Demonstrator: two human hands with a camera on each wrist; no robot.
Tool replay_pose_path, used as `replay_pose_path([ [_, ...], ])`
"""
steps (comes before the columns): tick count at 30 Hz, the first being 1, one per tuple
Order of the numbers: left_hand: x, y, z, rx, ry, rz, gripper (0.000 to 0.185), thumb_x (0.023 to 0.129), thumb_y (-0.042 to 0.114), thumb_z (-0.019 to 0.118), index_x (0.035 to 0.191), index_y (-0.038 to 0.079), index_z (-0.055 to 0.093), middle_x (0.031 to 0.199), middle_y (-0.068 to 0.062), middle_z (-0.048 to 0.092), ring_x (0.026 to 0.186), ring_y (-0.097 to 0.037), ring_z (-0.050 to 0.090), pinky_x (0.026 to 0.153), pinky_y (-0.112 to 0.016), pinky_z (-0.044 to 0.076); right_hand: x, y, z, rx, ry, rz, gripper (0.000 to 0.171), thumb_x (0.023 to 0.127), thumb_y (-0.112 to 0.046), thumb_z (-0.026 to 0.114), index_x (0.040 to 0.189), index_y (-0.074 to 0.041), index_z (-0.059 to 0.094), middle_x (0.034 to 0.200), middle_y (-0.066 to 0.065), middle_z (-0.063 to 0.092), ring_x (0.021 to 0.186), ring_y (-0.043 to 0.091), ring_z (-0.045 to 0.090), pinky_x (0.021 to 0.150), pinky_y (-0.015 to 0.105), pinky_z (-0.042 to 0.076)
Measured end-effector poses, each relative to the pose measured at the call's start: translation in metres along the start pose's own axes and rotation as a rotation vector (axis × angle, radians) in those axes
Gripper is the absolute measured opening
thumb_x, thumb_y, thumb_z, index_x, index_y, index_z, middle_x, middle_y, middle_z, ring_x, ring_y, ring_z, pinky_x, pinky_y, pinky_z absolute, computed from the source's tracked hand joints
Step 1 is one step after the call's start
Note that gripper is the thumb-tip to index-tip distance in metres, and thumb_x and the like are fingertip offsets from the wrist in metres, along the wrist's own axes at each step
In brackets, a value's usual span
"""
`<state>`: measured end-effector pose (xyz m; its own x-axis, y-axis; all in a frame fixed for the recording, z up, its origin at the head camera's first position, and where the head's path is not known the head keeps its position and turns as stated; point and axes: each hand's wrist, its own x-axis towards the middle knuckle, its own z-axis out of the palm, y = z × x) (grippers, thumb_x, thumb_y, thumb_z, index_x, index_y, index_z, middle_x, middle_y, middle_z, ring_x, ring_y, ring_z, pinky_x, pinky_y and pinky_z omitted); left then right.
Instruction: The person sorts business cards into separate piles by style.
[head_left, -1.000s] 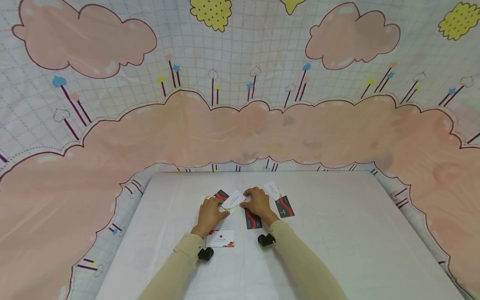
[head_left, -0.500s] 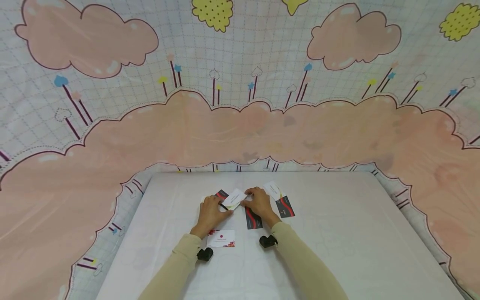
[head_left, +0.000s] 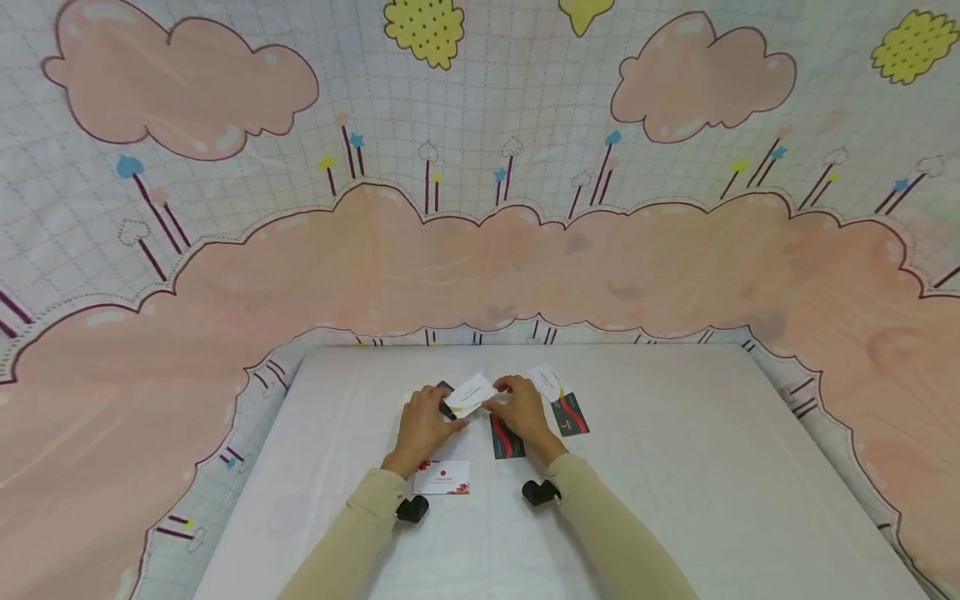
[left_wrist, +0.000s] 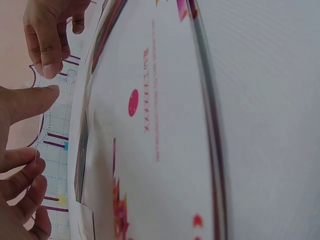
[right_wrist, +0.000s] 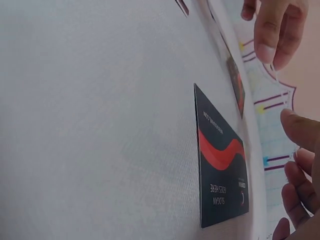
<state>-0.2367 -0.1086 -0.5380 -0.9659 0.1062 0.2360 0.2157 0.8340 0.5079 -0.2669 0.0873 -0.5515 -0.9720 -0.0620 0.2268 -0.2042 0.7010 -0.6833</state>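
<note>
Head view gives the printed face of the held white card (head_left: pixel 470 395); both wrist views catch only a thin edge. Head print too small to read. Left wrist view gets the floral card (left_wrist: pixel 165 110) close up: 1 red dot, rows of text, red-orange flowers at the edges. Right wrist view gets the red-wave card (right_wrist: pixel 222 155) readable, "SLOGAN GOES HERE". Only the head view has the 2 far cards right of the hands: pale card (head_left: pixel 543 380), black card (head_left: pixel 573 414).

Held white card: between the 2 hands, raised off the table (head_left: pixel 675 467), tilted. Left hand (head_left: pixel 425 427) pinches its left side, right hand (head_left: pixel 525 410) its right; thumb-finger gaps narrow. Floral card lies near left wrist, red-wave card just beside right hand.
</note>
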Motion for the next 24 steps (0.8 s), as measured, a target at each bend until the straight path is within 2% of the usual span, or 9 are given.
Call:
replay_pose_path([
  [6, -0.002, 0.002, 0.0, 0.02, 0.032, 0.049, 0.058, 0.071, 0.032, 0.088, 0.116, 0.003, 0.066, 0.111, -0.013, 0.064, 0.102, -0.031, 0.057, 0.087, -0.047, 0.048, -0.005, 0.001, -0.003, 0.034, 0.023, 0.001, 0.037, 0.077, -0.027, 0.083, 0.105, -0.009, 0.068, 0.103, 0.007, 0.067, 0.098, 0.023, 0.058, 0.086, 0.039, 0.048],
  [10, -0.002, 0.004, -0.001, 0.026, 0.042, 0.066, 0.057, 0.071, 0.033, 0.087, 0.115, 0.004, 0.066, 0.111, -0.012, 0.064, 0.102, -0.029, 0.057, 0.087, -0.044, 0.049, -0.009, -0.001, -0.007, 0.102, 0.022, 0.021, 0.036, 0.077, -0.024, 0.083, 0.106, -0.01, 0.067, 0.103, 0.005, 0.067, 0.097, 0.021, 0.057, 0.084, 0.036, 0.047],
  [16, -0.004, 0.009, -0.006, 0.015, 0.022, 0.072, 0.061, 0.072, 0.033, 0.087, 0.121, 0.003, 0.065, 0.117, -0.012, 0.064, 0.106, -0.028, 0.057, 0.09, -0.043, 0.05, -0.018, -0.006, -0.02, 0.189, 0.016, 0.034, 0.035, 0.079, -0.021, 0.082, 0.108, -0.012, 0.065, 0.102, 0.004, 0.068, 0.097, 0.02, 0.058, 0.08, 0.033, 0.046],
  [19, -0.007, 0.012, -0.009, 0.005, 0.012, 0.079, 0.062, 0.072, 0.033, 0.086, 0.122, 0.004, 0.064, 0.119, -0.011, 0.063, 0.108, -0.027, 0.057, 0.091, -0.043, 0.05, -0.021, -0.006, -0.025, 0.198, 0.024, 0.019, 0.033, 0.079, -0.019, 0.082, 0.107, -0.011, 0.065, 0.1, 0.005, 0.068, 0.095, 0.019, 0.058, 0.077, 0.03, 0.045],
  [24, -0.012, 0.016, -0.015, -0.018, -0.007, 0.09, 0.062, 0.073, 0.031, 0.086, 0.124, 0.005, 0.064, 0.123, -0.011, 0.062, 0.113, -0.028, 0.056, 0.095, -0.044, 0.05, -0.025, -0.007, -0.032, 0.184, 0.032, -0.002, 0.029, 0.079, -0.017, 0.082, 0.103, -0.011, 0.066, 0.096, 0.005, 0.068, 0.088, 0.02, 0.059, 0.064, 0.021, 0.042],
])
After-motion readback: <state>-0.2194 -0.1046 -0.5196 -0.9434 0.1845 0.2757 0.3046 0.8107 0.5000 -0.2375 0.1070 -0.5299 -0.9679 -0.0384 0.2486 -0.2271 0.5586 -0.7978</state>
